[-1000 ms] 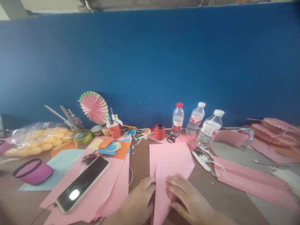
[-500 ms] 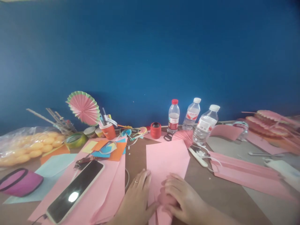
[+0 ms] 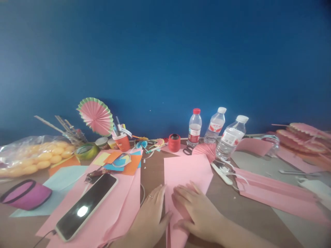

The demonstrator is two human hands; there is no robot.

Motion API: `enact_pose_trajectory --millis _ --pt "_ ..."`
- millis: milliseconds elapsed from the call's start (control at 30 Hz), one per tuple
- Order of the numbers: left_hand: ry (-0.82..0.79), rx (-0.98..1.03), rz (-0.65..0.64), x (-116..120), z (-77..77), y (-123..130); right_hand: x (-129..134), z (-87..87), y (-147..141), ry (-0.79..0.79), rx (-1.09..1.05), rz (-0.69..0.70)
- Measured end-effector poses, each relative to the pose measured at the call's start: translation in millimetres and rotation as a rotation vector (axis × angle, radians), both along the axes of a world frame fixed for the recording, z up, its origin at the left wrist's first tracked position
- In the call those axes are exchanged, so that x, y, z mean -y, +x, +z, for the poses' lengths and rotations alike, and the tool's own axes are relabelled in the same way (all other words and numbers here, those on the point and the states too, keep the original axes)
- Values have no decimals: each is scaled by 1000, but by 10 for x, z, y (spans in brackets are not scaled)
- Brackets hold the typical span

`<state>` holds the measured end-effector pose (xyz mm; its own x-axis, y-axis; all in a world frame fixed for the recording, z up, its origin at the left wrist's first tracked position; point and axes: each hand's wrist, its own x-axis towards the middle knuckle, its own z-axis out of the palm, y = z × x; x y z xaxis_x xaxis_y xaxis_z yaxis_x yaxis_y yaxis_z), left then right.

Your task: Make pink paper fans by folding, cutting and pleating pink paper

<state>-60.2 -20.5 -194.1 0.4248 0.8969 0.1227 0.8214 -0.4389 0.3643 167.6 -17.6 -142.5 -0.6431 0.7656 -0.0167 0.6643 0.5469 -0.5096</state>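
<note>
A pink sheet of paper [image 3: 187, 168] lies on the brown table in front of me, with a fold running along its left side. My left hand [image 3: 152, 213] rests at that left edge, fingers stretched out and the thumb on the paper; a ring shows on one finger. Flat on the sheet lies my right hand [image 3: 195, 210], its fingers spread and pointing away from me. Neither hand grips anything. Beyond the sheet are a pleated pink paper piece [image 3: 205, 150], a red thread spool [image 3: 174, 142] and the dark handles of scissors [image 3: 188, 150].
To the left, a phone [image 3: 88, 206] lies on pink sheets beside a purple visor-like item [image 3: 27, 194]. A paper fan [image 3: 95, 116] stands behind, near an orange cup [image 3: 122, 142]. Three bottles, one red-capped [image 3: 194, 129], stand at the back. Another folded pink sheet [image 3: 279, 196] lies right.
My right hand has flattened and moved slightly up the sheet, its fingers now straighter. My left hand stays at the left edge. The whole view has shifted a little.
</note>
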Motion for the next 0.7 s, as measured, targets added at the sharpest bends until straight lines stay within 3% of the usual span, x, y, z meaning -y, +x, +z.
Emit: enact_pose_trajectory --millis 200,367,700 --pt "-92 100 86 -19 94 5 -80 -30 -54 11 55 26" --pt "-162 -12 56 -22 195 27 -90 -59 -59 2 88 35" --pt "-171 -65 26 -9 245 29 -152 -87 -118 18 118 14"
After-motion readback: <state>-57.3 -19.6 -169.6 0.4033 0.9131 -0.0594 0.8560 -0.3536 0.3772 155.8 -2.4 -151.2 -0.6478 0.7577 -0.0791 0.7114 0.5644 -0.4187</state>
